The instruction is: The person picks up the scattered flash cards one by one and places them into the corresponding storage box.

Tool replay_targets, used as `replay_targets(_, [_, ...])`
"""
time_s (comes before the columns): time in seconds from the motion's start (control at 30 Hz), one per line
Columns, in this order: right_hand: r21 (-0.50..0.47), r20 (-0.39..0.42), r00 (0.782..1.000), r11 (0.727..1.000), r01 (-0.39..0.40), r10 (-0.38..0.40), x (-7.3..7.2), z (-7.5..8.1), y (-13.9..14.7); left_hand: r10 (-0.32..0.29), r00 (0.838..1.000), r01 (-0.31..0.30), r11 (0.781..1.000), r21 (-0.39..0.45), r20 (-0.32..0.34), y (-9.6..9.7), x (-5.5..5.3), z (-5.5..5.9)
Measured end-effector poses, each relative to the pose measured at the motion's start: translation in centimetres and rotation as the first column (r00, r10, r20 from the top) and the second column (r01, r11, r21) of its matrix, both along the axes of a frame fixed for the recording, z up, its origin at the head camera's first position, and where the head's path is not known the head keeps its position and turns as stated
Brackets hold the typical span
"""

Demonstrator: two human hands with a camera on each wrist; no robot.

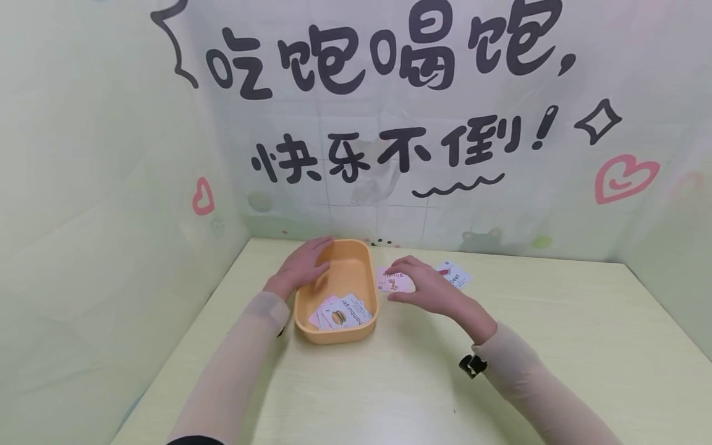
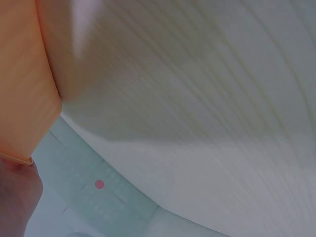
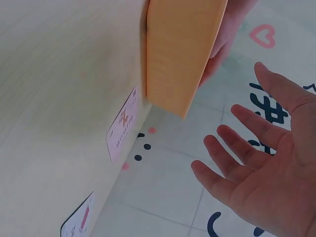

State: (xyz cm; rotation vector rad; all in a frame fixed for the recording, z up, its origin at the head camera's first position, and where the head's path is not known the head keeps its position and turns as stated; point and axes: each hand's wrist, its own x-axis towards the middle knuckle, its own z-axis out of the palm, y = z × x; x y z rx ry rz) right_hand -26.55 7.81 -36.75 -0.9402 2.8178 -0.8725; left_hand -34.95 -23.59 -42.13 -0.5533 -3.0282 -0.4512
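Observation:
My left hand holds the back left rim of an orange plastic bin, with the thumb on the inner side. Where the other fingertips end is partly hidden. Several picture cards lie in the near end of the bin, a hamburger card on top. My right hand is spread in the air to the right of the bin, holding nothing. Close by it, a pink giraffe card lies flat on the table, partly covered by the hand in the head view. Behind the right wrist lies a beet card.
The pale wooden table meets a printed wall cloth close behind the bin. Another cloth wall stands on the left. A black wrist strap shows on my right arm.

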Motion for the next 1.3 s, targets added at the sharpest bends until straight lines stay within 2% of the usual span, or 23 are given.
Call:
replay_targets(0.33, [-0.007, -0.039, 0.996, 0.996, 0.085, -0.085, -1.7, -0.5, 3.4, 0.0, 1.0, 0.0, 1.0, 0.002, -0.001, 0.0, 0.1, 0.0])
replay_targets(0.6, [-0.055, 0.01, 0.988, 0.987, 0.152, -0.151, -3.0, -1.3, 5.7, 0.006, 1.0, -0.006, 1.0, 0.001, 0.002, 0.0, 0.0, 0.1])
replay_targets(0.83, [-0.008, -0.006, 0.974, 0.974, 0.226, -0.227, -4.1, -2.5, 7.4, 0.001, 1.0, -0.001, 1.0, -0.009, -0.01, -0.1, -0.1, -0.1])
replay_targets(1.03, [0.028, 0.045, 0.951, 0.952, 0.305, -0.306, -4.8, -3.5, 8.3, 0.004, 1.0, -0.004, 1.0, -0.006, -0.004, -0.1, -0.1, -0.2])
replay_targets(1.3, [0.092, 0.065, 0.934, 0.934, 0.346, -0.353, -5.6, -4.4, 9.1, -0.002, 1.0, 0.002, 1.0, -0.011, -0.01, -0.1, 0.0, 0.0])
